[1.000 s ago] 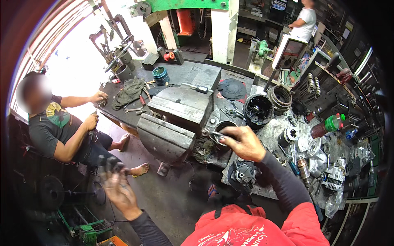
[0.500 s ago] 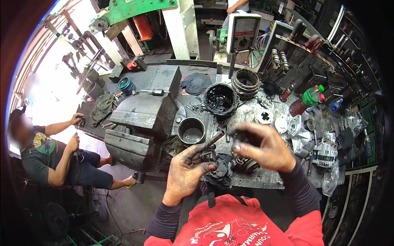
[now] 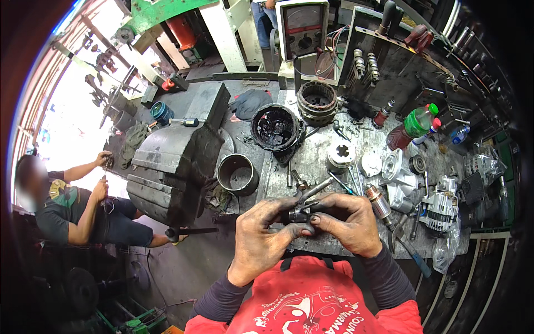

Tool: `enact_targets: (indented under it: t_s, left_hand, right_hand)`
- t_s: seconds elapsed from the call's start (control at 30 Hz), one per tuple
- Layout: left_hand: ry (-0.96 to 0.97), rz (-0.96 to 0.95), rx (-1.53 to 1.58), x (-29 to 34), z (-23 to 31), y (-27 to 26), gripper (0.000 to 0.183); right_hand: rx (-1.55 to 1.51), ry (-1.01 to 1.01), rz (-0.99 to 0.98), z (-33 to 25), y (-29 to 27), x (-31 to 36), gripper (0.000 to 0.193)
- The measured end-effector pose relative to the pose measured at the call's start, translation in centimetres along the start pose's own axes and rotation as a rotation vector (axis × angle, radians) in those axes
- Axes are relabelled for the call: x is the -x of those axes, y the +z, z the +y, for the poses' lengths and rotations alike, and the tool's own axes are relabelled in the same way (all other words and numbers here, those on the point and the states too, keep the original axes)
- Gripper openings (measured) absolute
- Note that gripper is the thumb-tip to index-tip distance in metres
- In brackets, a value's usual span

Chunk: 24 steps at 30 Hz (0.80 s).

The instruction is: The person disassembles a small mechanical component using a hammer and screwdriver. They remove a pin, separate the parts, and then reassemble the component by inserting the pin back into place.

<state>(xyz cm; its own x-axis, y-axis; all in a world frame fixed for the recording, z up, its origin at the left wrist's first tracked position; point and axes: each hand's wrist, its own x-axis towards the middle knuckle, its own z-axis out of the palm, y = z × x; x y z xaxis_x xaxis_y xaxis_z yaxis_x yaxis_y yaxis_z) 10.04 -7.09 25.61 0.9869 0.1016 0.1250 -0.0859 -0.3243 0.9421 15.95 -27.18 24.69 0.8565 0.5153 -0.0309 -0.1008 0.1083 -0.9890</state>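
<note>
My left hand [image 3: 260,236] and my right hand [image 3: 351,222] meet over the near edge of the bench. Between them is a small dark metal shaft part [image 3: 316,188], its rod pointing up and to the right. The fingers and thumb of my left hand close round its thick lower end. My right fingertips pinch that same end, partly hiding it. Just right of my right hand lies a copper-banded armature [image 3: 378,201]. Beyond the hands sits a silver round housing [image 3: 340,156] with a star-shaped hole.
A large bench vise [image 3: 172,161] stands left, beside a metal cylinder [image 3: 238,175] and a greasy black housing [image 3: 275,128]. Farther right are an alternator [image 3: 441,207], a plastic bottle [image 3: 413,127] and blue-handled pliers [image 3: 417,257]. Another person [image 3: 83,206] sits at far left holding something small.
My right hand has come down and left to join the left hand at the shaft part. The view has shifted, uncovering the armature and the pliers on the bench.
</note>
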Motion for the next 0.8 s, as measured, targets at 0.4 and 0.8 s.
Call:
enact_targets:
  t_s: [0.4, 0.8]
  left_hand:
    - [0.165, 0.036, -0.101, -0.1, 0.9, 2.4, 0.046]
    - [0.242, 0.063, -0.189, 0.3, 1.2, 4.9, 0.045]
  right_hand:
    - [-0.424, 0.167, -0.004, 2.0, -2.2, 1.9, 0.023]
    - [-0.384, 0.193, -0.016, 3.9, -3.3, 4.8, 0.033]
